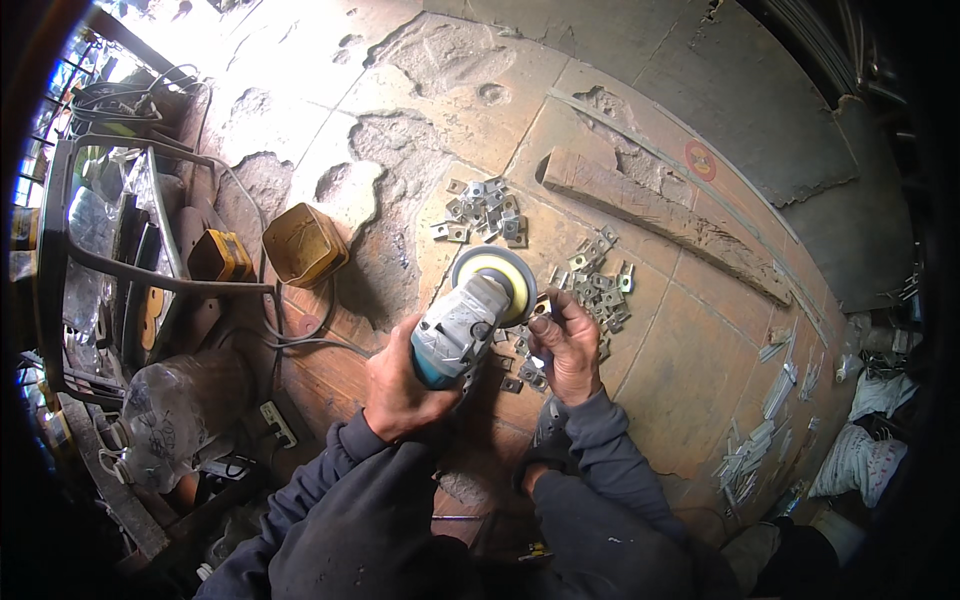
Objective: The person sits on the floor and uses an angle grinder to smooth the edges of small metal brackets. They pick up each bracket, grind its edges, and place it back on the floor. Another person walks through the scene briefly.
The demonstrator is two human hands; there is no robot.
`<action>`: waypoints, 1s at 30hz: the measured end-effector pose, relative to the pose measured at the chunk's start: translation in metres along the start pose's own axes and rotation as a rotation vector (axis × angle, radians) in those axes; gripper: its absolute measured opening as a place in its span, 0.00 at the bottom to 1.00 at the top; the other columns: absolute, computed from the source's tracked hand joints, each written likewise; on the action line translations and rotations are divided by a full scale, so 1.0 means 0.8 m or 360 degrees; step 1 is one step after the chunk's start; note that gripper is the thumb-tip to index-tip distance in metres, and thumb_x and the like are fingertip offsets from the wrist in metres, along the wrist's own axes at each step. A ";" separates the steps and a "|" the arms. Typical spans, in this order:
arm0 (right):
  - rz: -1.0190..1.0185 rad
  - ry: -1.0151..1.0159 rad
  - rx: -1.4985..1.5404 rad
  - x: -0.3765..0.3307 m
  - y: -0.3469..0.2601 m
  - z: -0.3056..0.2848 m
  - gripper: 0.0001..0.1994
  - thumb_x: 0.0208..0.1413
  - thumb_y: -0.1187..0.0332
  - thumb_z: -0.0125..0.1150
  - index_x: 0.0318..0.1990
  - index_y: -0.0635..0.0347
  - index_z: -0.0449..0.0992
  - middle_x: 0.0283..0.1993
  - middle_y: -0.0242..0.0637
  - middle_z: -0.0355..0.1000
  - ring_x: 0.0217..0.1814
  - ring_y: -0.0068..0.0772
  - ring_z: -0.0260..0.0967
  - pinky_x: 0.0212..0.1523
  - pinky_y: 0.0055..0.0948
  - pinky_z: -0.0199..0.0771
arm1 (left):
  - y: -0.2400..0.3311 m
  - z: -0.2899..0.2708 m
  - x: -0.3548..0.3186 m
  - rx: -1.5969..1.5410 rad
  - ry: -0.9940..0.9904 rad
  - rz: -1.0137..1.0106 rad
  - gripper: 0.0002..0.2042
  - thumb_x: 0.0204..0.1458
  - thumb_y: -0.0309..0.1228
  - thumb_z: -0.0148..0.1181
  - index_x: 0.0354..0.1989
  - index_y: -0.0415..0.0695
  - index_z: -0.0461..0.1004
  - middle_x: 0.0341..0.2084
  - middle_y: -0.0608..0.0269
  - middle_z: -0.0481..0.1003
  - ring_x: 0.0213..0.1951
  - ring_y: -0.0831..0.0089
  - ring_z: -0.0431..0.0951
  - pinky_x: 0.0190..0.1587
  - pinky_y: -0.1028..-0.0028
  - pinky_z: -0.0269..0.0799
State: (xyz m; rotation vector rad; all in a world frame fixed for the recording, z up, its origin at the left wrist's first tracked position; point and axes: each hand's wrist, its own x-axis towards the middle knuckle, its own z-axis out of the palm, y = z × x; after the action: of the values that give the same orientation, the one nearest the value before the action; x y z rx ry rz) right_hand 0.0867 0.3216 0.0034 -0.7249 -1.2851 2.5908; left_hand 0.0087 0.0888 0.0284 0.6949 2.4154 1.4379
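My left hand [396, 388] is wrapped round the body of an angle grinder [460, 328] with a grey and teal casing. Its round disc [522, 272], yellowish with a dark rim, points away from me. Just right of the disc, my right hand [572, 352] pinches a small metal bracket [542, 307] between thumb and fingers. Whether the bracket touches the disc, I cannot tell. Small metal plates with holes lie beyond the grinder in one pile [484, 208]. Another pile [603, 290] spreads past my right hand, and more pieces [512, 384] lie under my hands.
A wooden beam [660, 222] lies at the far right on the cracked tiled floor. Left are a yellow open container [303, 248], a power cable [325, 341], a metal frame [170, 284] and a clear plastic jug [182, 410]. Thin metal strips [750, 458] are scattered at right.
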 end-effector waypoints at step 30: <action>0.0446 -0.0010 0.0909 -0.001 0.044 0.009 0.13 0.64 0.55 0.71 0.48 0.49 0.80 0.40 0.23 0.77 0.40 0.23 0.70 0.40 0.27 0.70 | -0.003 0.011 0.003 0.0140 0.0110 0.0030 0.40 0.40 0.28 0.79 0.64 0.37 0.65 0.44 0.45 0.82 0.48 0.52 0.87 0.51 0.62 0.81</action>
State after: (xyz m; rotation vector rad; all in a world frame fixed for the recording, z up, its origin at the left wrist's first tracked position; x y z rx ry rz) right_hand 0.0865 0.2946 -0.0204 -0.8184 -0.4075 2.9569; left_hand 0.0097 0.0957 0.0224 0.7002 2.5446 1.3921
